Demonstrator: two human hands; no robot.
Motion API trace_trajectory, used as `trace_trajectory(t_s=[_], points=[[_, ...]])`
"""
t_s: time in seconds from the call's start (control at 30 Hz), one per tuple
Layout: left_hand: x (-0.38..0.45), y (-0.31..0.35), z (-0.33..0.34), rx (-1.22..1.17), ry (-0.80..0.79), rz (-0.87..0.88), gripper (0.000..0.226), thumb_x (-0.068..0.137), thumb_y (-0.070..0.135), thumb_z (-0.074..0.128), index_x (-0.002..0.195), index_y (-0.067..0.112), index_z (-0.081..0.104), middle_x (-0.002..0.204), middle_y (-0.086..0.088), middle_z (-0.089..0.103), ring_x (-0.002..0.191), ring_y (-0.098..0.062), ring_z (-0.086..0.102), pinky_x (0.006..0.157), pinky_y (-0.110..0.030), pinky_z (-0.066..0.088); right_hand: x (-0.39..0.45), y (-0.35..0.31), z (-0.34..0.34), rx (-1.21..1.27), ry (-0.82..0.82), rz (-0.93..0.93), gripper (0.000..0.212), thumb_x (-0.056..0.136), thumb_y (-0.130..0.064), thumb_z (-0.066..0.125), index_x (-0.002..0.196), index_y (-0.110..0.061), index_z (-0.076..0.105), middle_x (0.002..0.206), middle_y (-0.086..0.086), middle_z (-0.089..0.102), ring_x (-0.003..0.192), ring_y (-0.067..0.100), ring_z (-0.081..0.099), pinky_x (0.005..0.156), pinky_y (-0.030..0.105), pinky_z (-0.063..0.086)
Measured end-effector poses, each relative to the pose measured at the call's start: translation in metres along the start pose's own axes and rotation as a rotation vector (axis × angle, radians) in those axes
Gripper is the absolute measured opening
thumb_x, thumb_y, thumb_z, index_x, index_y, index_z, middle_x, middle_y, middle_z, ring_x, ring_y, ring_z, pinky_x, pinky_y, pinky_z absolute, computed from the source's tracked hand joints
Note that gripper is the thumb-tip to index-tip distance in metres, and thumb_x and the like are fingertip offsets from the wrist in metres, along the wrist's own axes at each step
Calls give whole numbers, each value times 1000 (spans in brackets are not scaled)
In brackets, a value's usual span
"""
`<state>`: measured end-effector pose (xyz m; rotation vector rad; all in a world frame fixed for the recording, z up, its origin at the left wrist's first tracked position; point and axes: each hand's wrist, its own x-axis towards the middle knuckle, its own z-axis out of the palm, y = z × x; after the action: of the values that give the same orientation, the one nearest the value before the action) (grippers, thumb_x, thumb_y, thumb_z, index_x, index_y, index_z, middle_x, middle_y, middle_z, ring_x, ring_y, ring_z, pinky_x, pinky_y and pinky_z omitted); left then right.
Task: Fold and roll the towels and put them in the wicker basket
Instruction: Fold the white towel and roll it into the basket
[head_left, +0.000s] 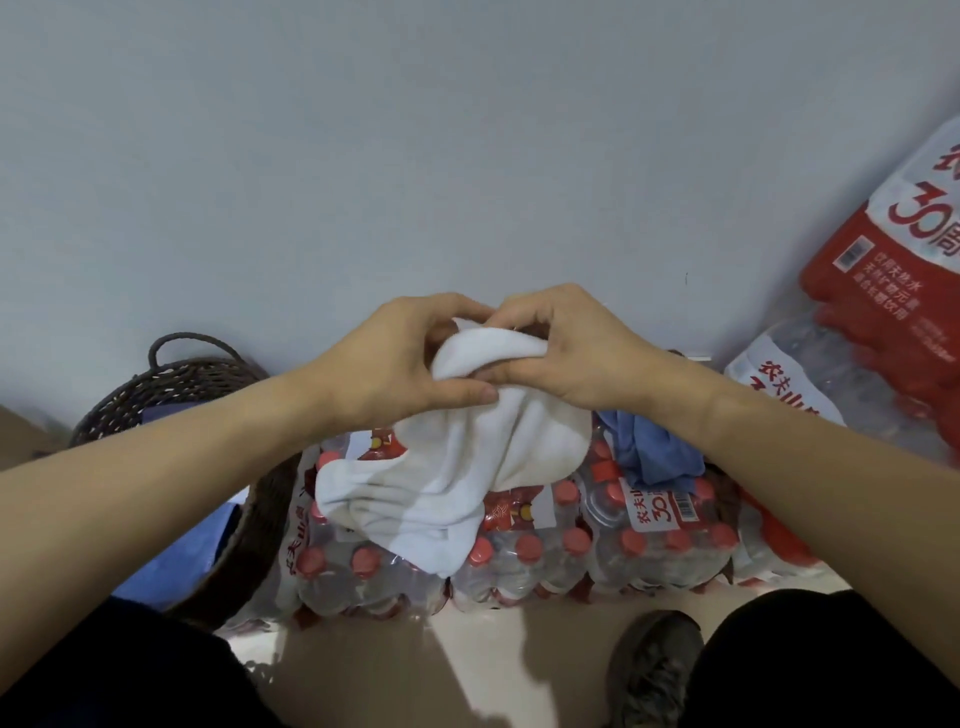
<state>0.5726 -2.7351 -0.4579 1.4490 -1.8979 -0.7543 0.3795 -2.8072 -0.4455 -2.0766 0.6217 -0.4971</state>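
The soft white cotton towel (457, 467) hangs down from both grips, bunched, its tail draped over the shrink-wrapped red-capped water bottles (524, 561). Left hand (395, 364) and right hand (561, 353) both pinch its top edge. The dark wicker basket (171, 384) sits off left, so the left hand's closer, I'd say.

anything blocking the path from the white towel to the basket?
Nothing visible. Both hands hold the white towel above the water bottle packs; the wicker basket sits to the left, its opening partly hidden by the left arm.
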Motion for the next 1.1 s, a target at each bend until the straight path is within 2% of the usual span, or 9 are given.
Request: trace_trajectory(t_s=[0.07,0.27,0.4,0.53,0.7,0.77,0.87,0.97,1.1], points=[[-5,-5,-8,83,7,-27,20,76,36,82,87,24,70,66,9,66,58,-3,58,55,-18,45,2,4,-1,20,42,4,19,71,-24,87,85,-21,75,83,-5,74,75,6,69,70,17,53],[-33,-37,-20,120,13,-272,48,81,55,67,71,8,62,65,-4,58,56,-15,52,52,-23,40,8,32,19,-417,-247,279,86,40,-71,85,116,-42,56,95,-16,61,81,2,59,67,20,50],[-48,-58,-13,6,-31,-484,45,88,51,62,60,16,61,58,8,59,54,-7,53,51,-16,42,18,62,71,-615,-349,254,54,53,-55,88,88,-28,58,86,-11,59,76,14,55,65,30,46],[-54,-68,-11,53,-76,-521,32,86,47,68,79,17,59,73,8,65,65,-7,59,55,-18,41,20,89,122,-495,-315,301,35,62,-40,83,74,-25,54,71,-10,52,68,18,56,55,26,39],[-58,-89,-3,249,-119,-511,26,90,35,65,77,22,46,76,6,56,67,-9,51,54,-20,33,15,109,161,-468,-587,294,74,62,-42,84,127,-32,48,116,-8,56,108,18,51,94,34,43],[-63,-97,3,285,-162,-514,24,91,37,62,78,22,49,77,6,57,69,-9,54,56,-23,34,11,115,172,-564,-611,216,64,77,-32,76,134,-23,49,130,1,57,120,25,49,103,39,40],[-70,-103,5,322,-266,-502,25,92,38,59,93,14,56,89,-2,65,85,-24,62,70,-31,43,9,111,172,-405,-497,267,41,80,-12,71,119,-13,61,115,6,66,104,25,60,88,35,47],[-77,-106,3,318,-244,-509,34,93,38,59,110,8,57,106,-8,65,99,-29,61,89,-40,48,1,102,165,-282,-652,469,30,73,-16,79,96,-25,62,95,-6,68,87,16,63,71,25,46],[-88,-104,13,390,-369,-498,24,96,37,55,94,13,57,89,-1,60,92,-29,58,76,-31,40,-20,90,156,-154,-851,646,21,75,-34,83,86,-28,65,83,-14,71,82,7,67,68,20,50]])
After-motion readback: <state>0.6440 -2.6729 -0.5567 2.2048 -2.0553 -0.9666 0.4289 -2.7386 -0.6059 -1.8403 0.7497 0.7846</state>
